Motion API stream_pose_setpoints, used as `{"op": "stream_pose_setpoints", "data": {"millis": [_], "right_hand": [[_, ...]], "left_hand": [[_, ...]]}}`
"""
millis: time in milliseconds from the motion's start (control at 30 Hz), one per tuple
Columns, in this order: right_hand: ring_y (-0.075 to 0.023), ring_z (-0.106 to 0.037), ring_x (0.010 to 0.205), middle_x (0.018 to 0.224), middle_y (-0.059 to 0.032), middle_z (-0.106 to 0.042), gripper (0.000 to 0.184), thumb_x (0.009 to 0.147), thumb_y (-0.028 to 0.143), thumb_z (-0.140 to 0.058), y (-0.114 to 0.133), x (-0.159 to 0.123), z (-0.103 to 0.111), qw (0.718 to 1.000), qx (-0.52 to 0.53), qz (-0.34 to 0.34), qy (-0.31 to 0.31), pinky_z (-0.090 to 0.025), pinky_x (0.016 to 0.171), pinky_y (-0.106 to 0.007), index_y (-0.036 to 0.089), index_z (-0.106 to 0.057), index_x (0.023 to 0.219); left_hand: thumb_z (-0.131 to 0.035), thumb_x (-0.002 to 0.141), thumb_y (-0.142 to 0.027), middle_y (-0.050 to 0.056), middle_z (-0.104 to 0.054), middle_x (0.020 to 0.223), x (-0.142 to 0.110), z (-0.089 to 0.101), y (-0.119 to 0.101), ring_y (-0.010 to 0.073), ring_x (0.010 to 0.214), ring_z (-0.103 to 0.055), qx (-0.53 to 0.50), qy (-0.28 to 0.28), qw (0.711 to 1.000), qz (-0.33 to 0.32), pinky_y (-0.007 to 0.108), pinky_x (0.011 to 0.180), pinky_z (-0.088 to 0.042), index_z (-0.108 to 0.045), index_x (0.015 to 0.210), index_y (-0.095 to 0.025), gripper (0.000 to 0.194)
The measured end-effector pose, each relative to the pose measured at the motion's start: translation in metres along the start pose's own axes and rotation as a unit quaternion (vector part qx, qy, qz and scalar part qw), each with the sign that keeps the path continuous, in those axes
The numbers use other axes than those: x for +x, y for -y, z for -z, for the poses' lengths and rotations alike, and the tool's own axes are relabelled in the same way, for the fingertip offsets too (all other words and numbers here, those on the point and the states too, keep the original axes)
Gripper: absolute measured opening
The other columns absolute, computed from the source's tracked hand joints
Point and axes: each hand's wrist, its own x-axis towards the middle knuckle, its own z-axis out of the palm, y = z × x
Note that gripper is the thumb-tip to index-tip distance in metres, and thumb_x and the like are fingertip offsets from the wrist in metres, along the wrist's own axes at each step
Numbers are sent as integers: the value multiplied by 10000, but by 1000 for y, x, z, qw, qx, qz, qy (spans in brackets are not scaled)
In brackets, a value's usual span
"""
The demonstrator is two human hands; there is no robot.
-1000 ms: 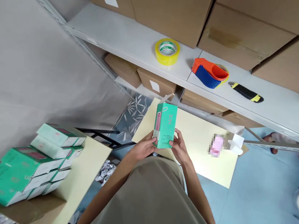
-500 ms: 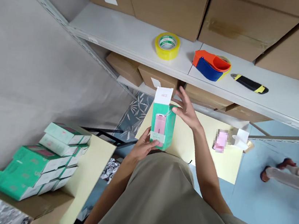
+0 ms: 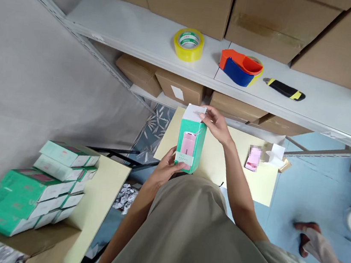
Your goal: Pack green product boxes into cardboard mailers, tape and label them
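Observation:
A green and white product box [image 3: 188,144] with a pink bottle-shaped item pictured on its front stands upright just in front of my body. My left hand [image 3: 166,170] grips its lower left side, thumb across the front. At the top, my right hand [image 3: 215,124] has its thumb on the white lid flap [image 3: 193,111] and its fingers behind the box's upper edge. The flap lies low over the top; whether it is fully tucked in I cannot tell. What the box contains is hidden.
A shelf [image 3: 137,27] ahead bears a yellow tape roll [image 3: 187,55], an orange and blue tape dispenser [image 3: 240,69] and a utility knife [image 3: 285,89]. Stacked green boxes [image 3: 21,193] stand at left. A blurred pink object [image 3: 254,158] lies on the table [image 3: 234,174]. Another person's legs [image 3: 321,250] show at right.
My right hand has moved from beside the box, fingers spread, onto its top. The lid flap, upright before, is folded down. At right, the other person's legs have shifted.

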Motion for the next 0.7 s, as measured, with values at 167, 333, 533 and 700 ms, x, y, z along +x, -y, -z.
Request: {"op": "stream_pose_setpoints", "data": {"millis": [167,333,533,700], "right_hand": [[-230,-729,939,970,-28,-757,663,902,822,-730,-9,-18,4,999,-5,-32,-28,-615,841,-361,261,-707,1255],[-242,-725,1048,1096,-61,-790,603,909,837,-702,-8,-29,1,998,2,-48,-32,-601,889,-366,251,-742,1045],[-221,-705,952,1076,-70,-780,651,825,853,-780,-6,-32,-1,997,-25,-45,-64,-571,829,-345,229,-726,1003],[-212,-683,969,1075,-44,-777,568,904,796,-745,7,-33,-2,993,-95,-11,-70,-544,894,-343,242,-768,1025]], "left_hand": [[-1033,672,-375,124,-675,1498,-2,-6,4,295,1155,-751,-4,-1,1000,-9,339,848,-674,-574,1514,-295,963],[-1018,699,-427,132,-674,1513,-3,-10,6,330,1211,-742,-3,-4,1000,-10,398,914,-674,-589,1515,-290,931],[-1016,688,-448,132,-706,1477,0,-16,6,354,1253,-728,16,-19,1000,-16,414,937,-667,-618,1493,-268,916],[-1014,684,-400,112,-741,1406,1,-20,5,336,1307,-696,47,-23,996,-66,403,1016,-623,-648,1444,-247,858]]}}
